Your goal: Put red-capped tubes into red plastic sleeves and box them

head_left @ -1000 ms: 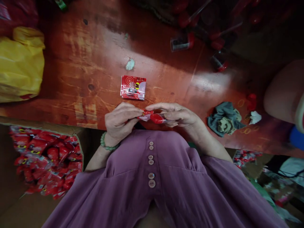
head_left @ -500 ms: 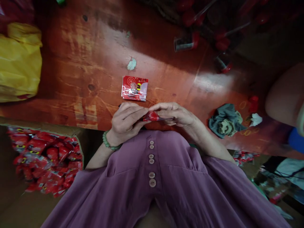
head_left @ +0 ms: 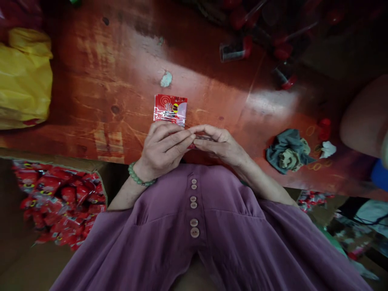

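My left hand [head_left: 165,146], with a green bead bracelet at its wrist, is closed at the table's near edge, fingers pinched towards the right. My right hand [head_left: 222,142] meets it fingertip to fingertip, thumb and forefinger pressed together. Between them is a small red plastic packet [head_left: 191,146]; only a sliver of it shows, the rest lies behind the fingers. Just beyond my left hand lies a stack of flat red printed packets [head_left: 170,106], its near edge covered by the fingers.
On the table [head_left: 130,81] are a yellow bag [head_left: 26,81] at left, a crumpled grey-green cloth [head_left: 286,151] at right, and clear tubes with red caps [head_left: 235,50] at the back. A cardboard box [head_left: 104,184] of red packets stands lower left. A pale rounded container [head_left: 363,117] is far right.
My left hand has turned and its fingers now cover most of the red packet, which showed plainly before. They also overlap the stack's near edge. My right fingertips have closed in.
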### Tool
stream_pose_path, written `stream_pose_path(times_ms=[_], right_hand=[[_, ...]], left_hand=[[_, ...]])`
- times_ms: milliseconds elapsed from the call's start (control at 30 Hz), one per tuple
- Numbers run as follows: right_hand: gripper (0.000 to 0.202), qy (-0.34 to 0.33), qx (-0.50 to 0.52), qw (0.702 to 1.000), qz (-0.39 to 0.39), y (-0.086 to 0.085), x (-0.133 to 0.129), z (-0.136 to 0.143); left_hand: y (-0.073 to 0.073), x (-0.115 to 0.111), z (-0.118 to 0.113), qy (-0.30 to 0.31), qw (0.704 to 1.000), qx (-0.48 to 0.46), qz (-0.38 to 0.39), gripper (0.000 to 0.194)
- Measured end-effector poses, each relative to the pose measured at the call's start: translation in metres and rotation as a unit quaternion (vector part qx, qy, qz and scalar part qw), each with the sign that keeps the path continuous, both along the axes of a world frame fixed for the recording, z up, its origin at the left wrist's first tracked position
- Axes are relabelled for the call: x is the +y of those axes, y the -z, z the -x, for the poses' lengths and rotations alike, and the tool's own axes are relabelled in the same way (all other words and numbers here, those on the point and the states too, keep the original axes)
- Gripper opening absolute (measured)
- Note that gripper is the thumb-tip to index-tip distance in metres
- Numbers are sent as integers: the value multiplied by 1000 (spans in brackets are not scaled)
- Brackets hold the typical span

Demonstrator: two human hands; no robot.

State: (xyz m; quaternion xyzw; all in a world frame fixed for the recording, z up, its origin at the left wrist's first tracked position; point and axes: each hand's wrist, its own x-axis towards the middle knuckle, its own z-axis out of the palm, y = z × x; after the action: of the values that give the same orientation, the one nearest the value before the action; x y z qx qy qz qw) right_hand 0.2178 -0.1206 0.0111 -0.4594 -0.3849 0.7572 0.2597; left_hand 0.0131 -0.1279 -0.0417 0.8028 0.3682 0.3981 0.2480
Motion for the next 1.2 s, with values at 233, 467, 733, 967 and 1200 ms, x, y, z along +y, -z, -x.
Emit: stream_pose_path(times_ms=[233,467,733,967,1200], right_hand=[[47,3,-198,912,-359,8,-12,11],[47,-54,-212,859,-463,14,-10,24],[40,-8,-184,893,-411,14,-16,14],[46,-4,-176,914,-366,16,-13,15],[37,2,-152,902,-404,22,-13,16]], left_hand=[[-28,-15,-10,-171,874,-330,312,66],[-42,-12,-29,-190,680,-493,509,28],[-37,-4,-30,-218,658,-500,519,35],[-37,-2,-30,-214,685,-489,497,34],[-33,3,-29,-150,737,-471,461,18]])
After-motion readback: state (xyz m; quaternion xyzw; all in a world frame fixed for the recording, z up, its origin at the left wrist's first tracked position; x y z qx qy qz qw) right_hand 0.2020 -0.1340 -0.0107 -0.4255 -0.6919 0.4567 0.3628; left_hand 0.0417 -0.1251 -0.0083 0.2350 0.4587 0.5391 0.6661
